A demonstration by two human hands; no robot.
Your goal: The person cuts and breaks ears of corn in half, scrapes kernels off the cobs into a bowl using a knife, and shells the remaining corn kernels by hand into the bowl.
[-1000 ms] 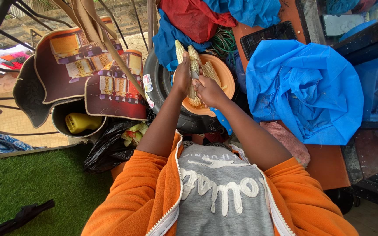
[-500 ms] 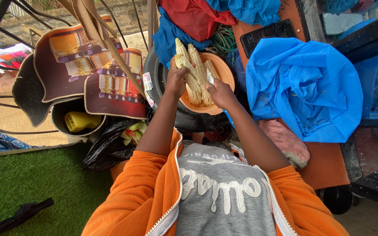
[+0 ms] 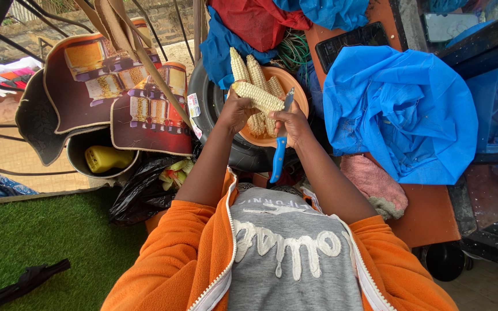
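My left hand [image 3: 234,111] grips a pale yellow corn cob [image 3: 258,97], held crosswise above an orange plate [image 3: 295,89]. My right hand [image 3: 293,124] holds a knife with a blue handle [image 3: 278,159]; its blade [image 3: 289,99] points up against the cob's right end. Several more corn cobs [image 3: 253,72] lie on the plate. The plate rests on a black tyre [image 3: 206,103].
A crumpled blue plastic sheet [image 3: 402,109] covers the brown table [image 3: 430,216] to the right, with a pink cloth [image 3: 373,184] beside it. To the left are printed mats [image 3: 108,92], a dark pot with a yellow object [image 3: 104,158] and a black bag [image 3: 142,193]. Green turf [image 3: 36,242] lies lower left.
My left hand has turned one cob from upright to crosswise above the plate. My right hand now shows the blue-handled knife, its blade set at the cob's end.
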